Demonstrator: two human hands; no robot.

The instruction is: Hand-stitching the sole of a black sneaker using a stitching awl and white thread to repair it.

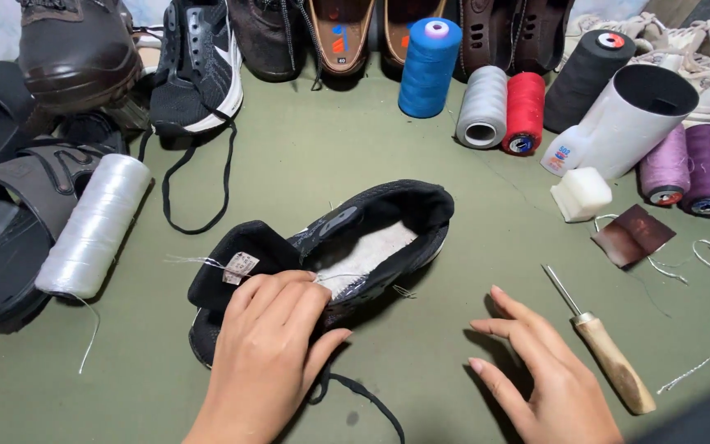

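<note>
That black shoe (347, 247) lying on its side on the counter (421, 353) looks light and floppy, so the left hand (269, 358) pinning its midsection works, while the right hand (544, 370) hovers open, empty, beside the awl (606, 353).

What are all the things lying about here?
black shoe: one, black with a pale insole, centre.
awl: one, wooden handle, lower right.
clear thread spool: one, whitish, left.
blue thread cone: one, top centre.
grey spool and red spool: one each, side by side.
black thread cone: one, top right.
purple spools: two, right edge.
white block: one, right.
brown leather scrap: one, right.
other shoes and sandals: several, dark, top and left.
left hand: on the shoe.
right hand: open, beside the awl.
</note>
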